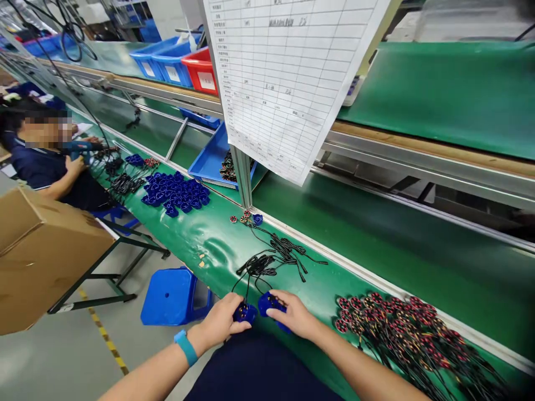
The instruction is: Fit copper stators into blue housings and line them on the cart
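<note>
My left hand [225,318] is closed on a blue plastic part [246,313] with small metallic bits inside and a black cable running from it. Just to the right, my right hand [290,313] grips another blue plastic part [270,303], also with a cable beside it. The two parts are close together near the bench's front edge. Beyond them lie bundles of black cables [261,264] on the green bench top [217,245]. A pile of red and black round motors [401,317] with wires is to the right.
Blue housings [175,192] are heaped at the left of the bench. A metal post [242,178] with a hanging paper sheet [292,72] stands ahead. A blue stool [169,295], a cardboard box [45,256] and a seated person [45,161] are at left.
</note>
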`<state>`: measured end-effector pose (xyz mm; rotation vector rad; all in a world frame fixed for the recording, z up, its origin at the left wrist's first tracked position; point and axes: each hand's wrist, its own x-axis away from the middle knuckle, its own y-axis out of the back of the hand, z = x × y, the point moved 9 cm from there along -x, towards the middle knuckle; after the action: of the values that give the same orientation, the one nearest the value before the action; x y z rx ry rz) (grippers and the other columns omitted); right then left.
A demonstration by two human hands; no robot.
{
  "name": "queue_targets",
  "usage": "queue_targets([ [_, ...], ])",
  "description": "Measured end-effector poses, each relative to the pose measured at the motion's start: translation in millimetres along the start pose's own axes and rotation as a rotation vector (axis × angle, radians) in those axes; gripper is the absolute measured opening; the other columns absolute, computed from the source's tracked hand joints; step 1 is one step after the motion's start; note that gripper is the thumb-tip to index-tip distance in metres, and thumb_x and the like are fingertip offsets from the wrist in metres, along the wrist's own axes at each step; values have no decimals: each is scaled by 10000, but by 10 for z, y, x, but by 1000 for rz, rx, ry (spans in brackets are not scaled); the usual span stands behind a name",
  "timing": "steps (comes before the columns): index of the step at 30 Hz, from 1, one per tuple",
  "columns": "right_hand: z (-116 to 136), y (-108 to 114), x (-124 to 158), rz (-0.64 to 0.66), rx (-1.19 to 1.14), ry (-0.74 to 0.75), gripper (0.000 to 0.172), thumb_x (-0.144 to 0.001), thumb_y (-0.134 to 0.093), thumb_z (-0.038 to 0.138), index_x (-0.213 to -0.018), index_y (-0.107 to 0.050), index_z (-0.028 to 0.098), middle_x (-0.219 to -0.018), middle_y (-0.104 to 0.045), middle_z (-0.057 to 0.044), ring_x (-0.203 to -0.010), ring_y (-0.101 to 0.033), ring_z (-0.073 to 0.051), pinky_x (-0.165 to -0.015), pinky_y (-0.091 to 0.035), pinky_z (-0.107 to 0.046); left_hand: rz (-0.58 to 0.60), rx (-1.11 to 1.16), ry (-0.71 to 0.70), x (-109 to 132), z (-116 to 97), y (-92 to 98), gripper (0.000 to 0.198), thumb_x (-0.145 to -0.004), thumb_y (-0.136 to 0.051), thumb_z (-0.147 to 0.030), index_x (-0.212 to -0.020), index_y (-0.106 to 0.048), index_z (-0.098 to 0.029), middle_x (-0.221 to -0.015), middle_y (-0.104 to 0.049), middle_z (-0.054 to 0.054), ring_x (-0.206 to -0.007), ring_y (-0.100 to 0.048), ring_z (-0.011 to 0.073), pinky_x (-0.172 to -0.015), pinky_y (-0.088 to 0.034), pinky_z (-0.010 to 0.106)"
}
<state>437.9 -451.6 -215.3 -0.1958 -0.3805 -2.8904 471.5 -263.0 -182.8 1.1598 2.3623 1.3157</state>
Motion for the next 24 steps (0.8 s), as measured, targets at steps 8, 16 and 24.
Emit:
queue_targets([
  [8, 1048, 833, 242, 240, -640, 2, 692, -684, -731, 747, -1102, -748, 195, -1014, -729, -127, -858, -694, -283, -779, -561, -431, -321, 796, 88, 236, -687, 1351, 585, -857, -611, -714, -1104, -557, -186, -868, -583, 5, -765, -537, 159, -712, -465, 282],
  [16, 1541, 570, 128, 493, -480, 55, 769, -555, -662, 893, -965, -762, 250, -952, -701, -147, -787, -684, -315, -680, -581, -456, -602, 689, 242, 1210, -756, 1837, 662, -787, -654, -768, -1127, -555, -209, -933, -615, 28, -784, -569, 176, -691, -485, 276],
  [24, 1372, -389, -402, 672, 6, 156, 564, -762, -646, 631, -1262, -710, 379, -1345, -665, -135, -1277, -587, -434, -1002, -506, -604, -936, 142, 429, 2721, -1067, 1442, 688, -773, -597, -826, -1033, -585, -189, -882, -605, 44, -764, -558, 175, -703, -490, 289],
])
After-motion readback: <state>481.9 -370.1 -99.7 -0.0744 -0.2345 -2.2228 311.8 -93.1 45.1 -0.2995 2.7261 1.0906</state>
